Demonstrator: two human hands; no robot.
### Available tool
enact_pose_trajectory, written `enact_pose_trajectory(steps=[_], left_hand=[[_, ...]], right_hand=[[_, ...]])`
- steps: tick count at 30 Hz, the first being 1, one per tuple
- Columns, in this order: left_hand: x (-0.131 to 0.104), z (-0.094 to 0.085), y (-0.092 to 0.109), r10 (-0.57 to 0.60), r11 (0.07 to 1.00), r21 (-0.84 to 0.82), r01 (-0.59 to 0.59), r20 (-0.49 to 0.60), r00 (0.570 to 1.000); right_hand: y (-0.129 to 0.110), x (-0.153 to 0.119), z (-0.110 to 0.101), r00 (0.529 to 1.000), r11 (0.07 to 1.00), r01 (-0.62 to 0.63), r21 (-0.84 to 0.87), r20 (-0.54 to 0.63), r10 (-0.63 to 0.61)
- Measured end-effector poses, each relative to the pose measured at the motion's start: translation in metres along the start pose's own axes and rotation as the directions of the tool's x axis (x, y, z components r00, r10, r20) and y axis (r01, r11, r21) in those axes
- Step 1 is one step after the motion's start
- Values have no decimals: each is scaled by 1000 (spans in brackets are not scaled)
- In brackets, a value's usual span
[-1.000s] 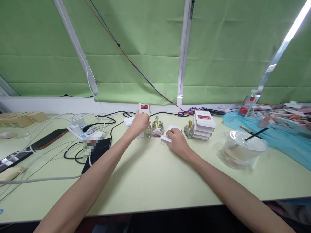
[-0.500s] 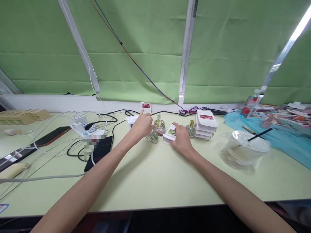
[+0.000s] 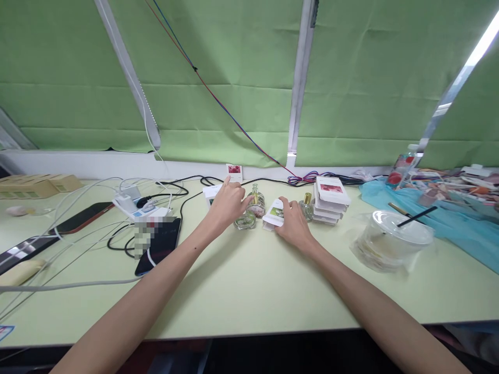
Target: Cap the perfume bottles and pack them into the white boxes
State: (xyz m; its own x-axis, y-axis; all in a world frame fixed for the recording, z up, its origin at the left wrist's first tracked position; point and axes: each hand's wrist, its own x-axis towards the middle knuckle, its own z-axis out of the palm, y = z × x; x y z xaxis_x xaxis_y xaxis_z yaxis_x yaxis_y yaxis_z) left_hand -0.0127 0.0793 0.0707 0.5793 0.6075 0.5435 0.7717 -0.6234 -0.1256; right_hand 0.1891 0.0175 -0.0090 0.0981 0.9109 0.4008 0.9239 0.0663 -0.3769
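Note:
My left hand [image 3: 231, 201] is over a small clear glass perfume bottle [image 3: 245, 222] with a green label. Its fingers are curled at the bottle's top and hide the cap, while the index finger points away. My right hand [image 3: 293, 222] grips a small white box [image 3: 274, 212] with a green picture, its near end flap open. Behind and between the hands stands a perfume bottle [image 3: 256, 203] with a pinkish label. Another bottle with a gold top [image 3: 307, 206] stands just right of my right hand.
A stack of white boxes [image 3: 331, 200] is to the right, near a lidded plastic tub [image 3: 397, 239]. Two more white boxes, one with a red picture [image 3: 234, 172], are behind my left hand. Phones [image 3: 159, 246], a power strip [image 3: 144, 210] and cables crowd the left side.
The bottle under my left hand has turned from tilted to more upright, so its green label shows. My left thumb has lifted slightly outward. The right hand and box have barely moved.

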Motion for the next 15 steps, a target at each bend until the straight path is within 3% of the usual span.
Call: enact_pose_trajectory(steps=[3, 7, 11, 15], left_hand=[[-10, 2, 3, -58, 997, -56, 49, -177, 982], [-29, 12, 5, -76, 990, -134, 47, -222, 972], [-46, 25, 3, -147, 978, -175, 116, -177, 973], [-54, 32, 1, -213, 950, -230, 209, 6, 977]], right_hand=[[0, -1, -7, 998, 1000, -28, 10, 59, 28], [-1, -2, -16, 987, 995, -100, 11, 131, 98], [-4, -3, -20, 975, 989, -147, -8, 167, 146], [-5, -4, -19, 974, 990, -136, -24, 181, 138]])
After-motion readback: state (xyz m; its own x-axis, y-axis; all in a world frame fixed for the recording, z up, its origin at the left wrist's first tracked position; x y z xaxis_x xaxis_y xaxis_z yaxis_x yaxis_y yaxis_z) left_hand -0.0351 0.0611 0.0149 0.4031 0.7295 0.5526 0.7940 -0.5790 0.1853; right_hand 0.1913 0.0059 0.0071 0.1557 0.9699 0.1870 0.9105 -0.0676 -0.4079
